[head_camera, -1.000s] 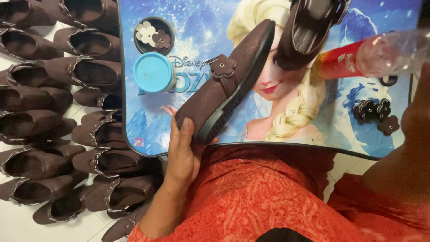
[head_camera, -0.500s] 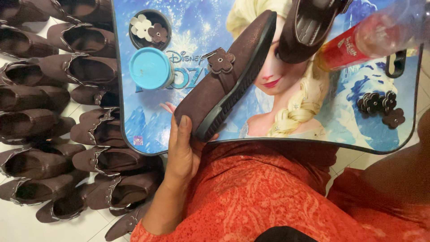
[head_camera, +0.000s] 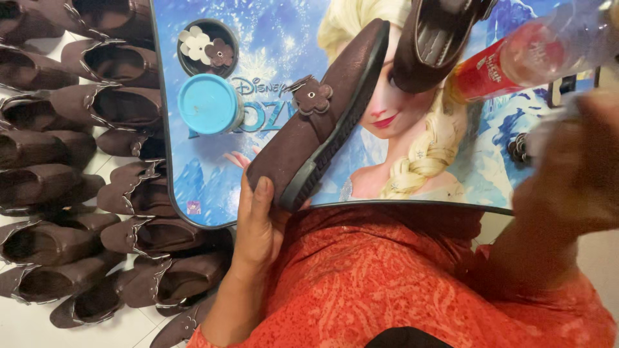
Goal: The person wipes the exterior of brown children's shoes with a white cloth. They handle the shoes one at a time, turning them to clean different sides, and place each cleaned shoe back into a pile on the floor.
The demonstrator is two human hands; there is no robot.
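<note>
I note the brown flat shoe (head_camera: 322, 125) lying tilted on its side over the blue picture tray (head_camera: 271, 38), heel end clamped in my left hand (head_camera: 258, 225). It looks light, with a soft upper, a stiffer sole and a small flower trim (head_camera: 311, 96); the heel seems the safest hold. My right hand (head_camera: 570, 174) is blurred near a clear bottle (head_camera: 529, 58); grip undeterminable.

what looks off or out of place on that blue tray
Nothing is spilled or broken. One brown shoe, held at its heel by the left hand, lies tilted on its side across the tray, sole edge showing. The right hand is a blur.
</note>
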